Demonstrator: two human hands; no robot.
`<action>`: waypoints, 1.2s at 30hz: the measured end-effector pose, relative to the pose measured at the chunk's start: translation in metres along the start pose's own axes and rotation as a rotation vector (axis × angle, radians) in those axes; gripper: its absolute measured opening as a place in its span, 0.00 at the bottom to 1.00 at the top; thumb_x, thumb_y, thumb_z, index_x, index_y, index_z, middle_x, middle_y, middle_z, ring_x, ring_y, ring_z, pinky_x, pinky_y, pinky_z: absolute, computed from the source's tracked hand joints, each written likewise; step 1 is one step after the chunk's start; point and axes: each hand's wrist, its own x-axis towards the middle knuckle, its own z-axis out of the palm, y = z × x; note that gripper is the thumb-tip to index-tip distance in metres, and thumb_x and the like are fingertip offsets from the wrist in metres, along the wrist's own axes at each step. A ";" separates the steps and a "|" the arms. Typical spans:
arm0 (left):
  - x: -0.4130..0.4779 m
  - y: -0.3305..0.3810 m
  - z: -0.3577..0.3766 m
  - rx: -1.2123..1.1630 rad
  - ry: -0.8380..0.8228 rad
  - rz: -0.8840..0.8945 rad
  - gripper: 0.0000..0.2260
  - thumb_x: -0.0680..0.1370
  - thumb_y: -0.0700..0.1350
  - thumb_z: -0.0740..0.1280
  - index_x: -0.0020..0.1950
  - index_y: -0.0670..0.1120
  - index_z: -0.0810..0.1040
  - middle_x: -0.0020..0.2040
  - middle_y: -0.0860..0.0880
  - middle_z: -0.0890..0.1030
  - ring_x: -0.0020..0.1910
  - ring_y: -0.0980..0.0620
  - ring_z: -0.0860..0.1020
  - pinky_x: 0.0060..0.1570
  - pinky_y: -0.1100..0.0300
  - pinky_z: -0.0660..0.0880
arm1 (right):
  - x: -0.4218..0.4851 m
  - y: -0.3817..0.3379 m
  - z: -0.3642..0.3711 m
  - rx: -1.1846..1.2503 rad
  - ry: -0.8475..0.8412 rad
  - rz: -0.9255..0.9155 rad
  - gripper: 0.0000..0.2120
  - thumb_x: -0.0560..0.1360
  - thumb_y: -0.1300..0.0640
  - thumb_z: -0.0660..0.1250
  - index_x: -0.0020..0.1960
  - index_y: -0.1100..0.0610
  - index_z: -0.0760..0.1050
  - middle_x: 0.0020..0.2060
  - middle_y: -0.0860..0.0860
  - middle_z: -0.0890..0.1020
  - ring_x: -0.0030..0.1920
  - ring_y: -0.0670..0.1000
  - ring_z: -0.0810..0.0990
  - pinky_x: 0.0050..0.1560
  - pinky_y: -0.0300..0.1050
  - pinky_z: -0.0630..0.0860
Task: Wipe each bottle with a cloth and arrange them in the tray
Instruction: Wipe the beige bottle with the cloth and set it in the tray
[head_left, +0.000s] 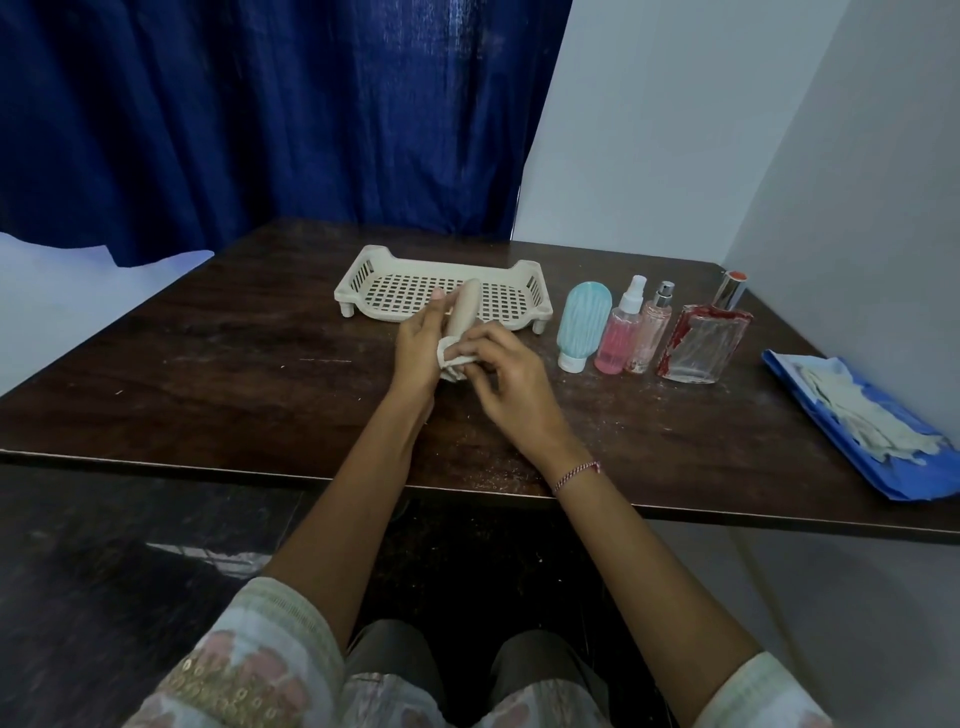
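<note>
Beige bottle held at the table's centre
Left hand (421, 345) grips the beige bottle (464, 306); right hand (511, 382) pinches a white cloth (451, 358) against its base, tray (353, 291) at 12 o'clock.

A dark brown wooden table (260, 374) fills the middle of the view, its top scuffed and dotted with pale specks; behind its far left side hangs a deep blue curtain (270, 119) in heavy folds; to the right of the curtain stand pale grey walls (675, 130) that meet in a corner; on the table's right edge lies a blue folder (914, 470), tilted and overhanging the edge slightly; on top of it rests a pair of whitish gloves (852, 410), limp and crumpled; below the table the floor (104, 561) is dark and glossy.
</note>
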 end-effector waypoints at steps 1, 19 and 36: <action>0.001 0.000 0.001 0.007 -0.039 -0.052 0.18 0.82 0.52 0.54 0.63 0.43 0.76 0.49 0.48 0.81 0.42 0.57 0.81 0.38 0.67 0.76 | 0.000 0.001 0.000 -0.017 0.023 0.002 0.11 0.71 0.73 0.66 0.50 0.64 0.79 0.46 0.56 0.77 0.49 0.47 0.76 0.52 0.37 0.75; -0.010 0.004 0.006 -0.044 -0.405 -0.134 0.17 0.82 0.55 0.51 0.59 0.49 0.76 0.54 0.47 0.81 0.53 0.52 0.79 0.52 0.55 0.77 | 0.003 0.012 -0.013 -0.040 0.330 0.227 0.11 0.72 0.68 0.68 0.54 0.62 0.80 0.48 0.51 0.78 0.49 0.44 0.76 0.49 0.38 0.78; -0.002 0.009 0.000 -0.401 -0.341 -0.319 0.17 0.82 0.51 0.55 0.63 0.41 0.71 0.50 0.42 0.82 0.47 0.49 0.81 0.48 0.55 0.78 | 0.001 0.012 -0.013 -0.049 0.288 0.169 0.11 0.71 0.69 0.69 0.52 0.61 0.81 0.48 0.51 0.80 0.51 0.45 0.77 0.53 0.39 0.77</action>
